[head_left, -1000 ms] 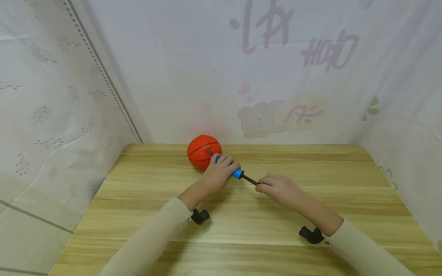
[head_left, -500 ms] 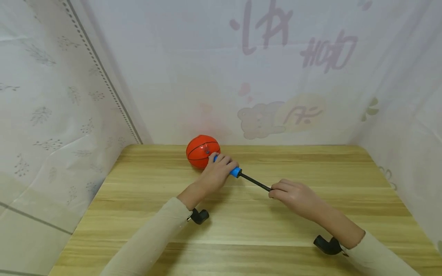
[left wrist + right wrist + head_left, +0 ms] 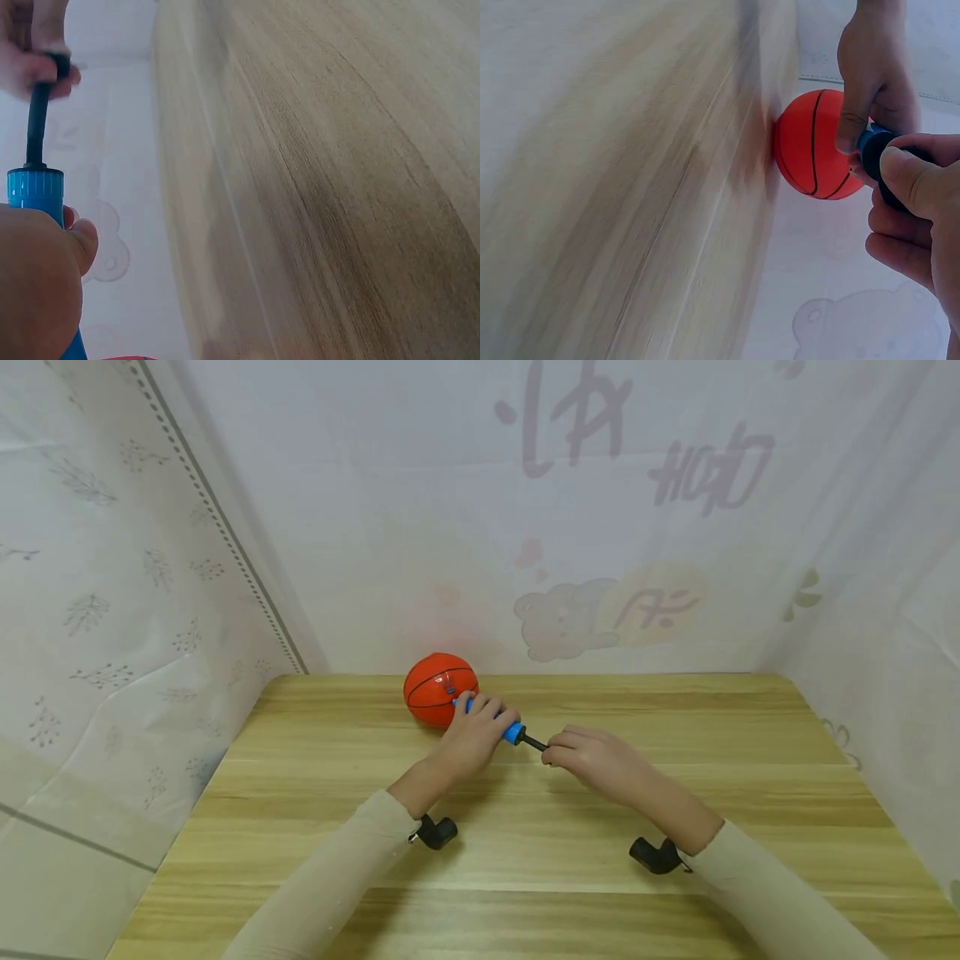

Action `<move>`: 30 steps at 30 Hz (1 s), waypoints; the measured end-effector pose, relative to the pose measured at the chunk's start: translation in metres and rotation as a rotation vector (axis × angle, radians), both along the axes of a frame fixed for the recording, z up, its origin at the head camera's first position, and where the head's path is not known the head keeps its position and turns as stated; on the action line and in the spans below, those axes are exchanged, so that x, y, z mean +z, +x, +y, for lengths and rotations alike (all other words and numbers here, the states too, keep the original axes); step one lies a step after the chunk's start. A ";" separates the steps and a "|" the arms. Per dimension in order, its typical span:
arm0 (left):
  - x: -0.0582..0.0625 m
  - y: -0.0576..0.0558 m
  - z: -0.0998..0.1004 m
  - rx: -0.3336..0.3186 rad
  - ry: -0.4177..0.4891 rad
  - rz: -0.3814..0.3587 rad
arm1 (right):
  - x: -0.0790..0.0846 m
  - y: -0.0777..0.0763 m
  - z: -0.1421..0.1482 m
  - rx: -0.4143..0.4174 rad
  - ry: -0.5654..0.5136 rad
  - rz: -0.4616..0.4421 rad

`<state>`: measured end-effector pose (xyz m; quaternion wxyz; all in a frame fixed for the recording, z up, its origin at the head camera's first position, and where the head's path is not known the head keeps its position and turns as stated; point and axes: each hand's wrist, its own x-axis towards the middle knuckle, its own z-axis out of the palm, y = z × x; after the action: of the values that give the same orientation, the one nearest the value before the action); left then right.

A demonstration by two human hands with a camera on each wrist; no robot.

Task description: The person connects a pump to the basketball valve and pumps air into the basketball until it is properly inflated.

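An orange-red ball with black lines like a basketball (image 3: 438, 687) sits near the table's back edge. My left hand (image 3: 474, 737) grips the blue barrel of a hand pump (image 3: 513, 732), whose far end points at the ball and appears to meet it. The pump's black rod (image 3: 36, 124) sticks out of the barrel toward the right. Thumb and fingers of my right hand (image 3: 596, 764) pinch the black handle at the rod's end, as the right wrist view also shows. A short length of rod shows between barrel and right hand. The pump's tip is partly hidden by my left fingers.
The wooden table (image 3: 525, 852) spreads under both forearms. A pale printed curtain (image 3: 360, 552) hangs right behind its back edge, with more cloth at both sides. Black wrist mounts (image 3: 437, 832) hang below each wrist.
My right hand pulled the rod out to the lower right, then pushed it back toward the barrel. The left hand has hardly moved, and the ball shifted slightly left.
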<state>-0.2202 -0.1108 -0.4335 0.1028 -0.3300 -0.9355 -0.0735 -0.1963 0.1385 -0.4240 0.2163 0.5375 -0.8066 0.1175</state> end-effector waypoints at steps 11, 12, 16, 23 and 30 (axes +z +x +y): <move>0.002 0.001 0.000 -0.024 0.002 -0.027 | -0.003 -0.013 -0.018 -0.007 -0.008 0.028; 0.002 0.001 -0.001 -0.028 0.005 -0.031 | -0.003 -0.013 -0.018 -0.004 -0.007 0.035; 0.003 0.000 -0.004 -0.049 0.021 -0.037 | -0.004 -0.009 -0.014 0.010 -0.003 0.061; 0.001 0.000 -0.007 -0.057 0.006 -0.014 | -0.009 0.009 0.013 0.038 -0.024 0.040; 0.000 0.000 -0.012 -0.046 0.025 -0.009 | -0.009 0.023 0.035 0.072 -0.065 0.052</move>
<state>-0.2201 -0.1232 -0.4335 0.1009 -0.3497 -0.9272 -0.0889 -0.1737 0.1740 -0.4332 0.2504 0.5617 -0.7765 0.1373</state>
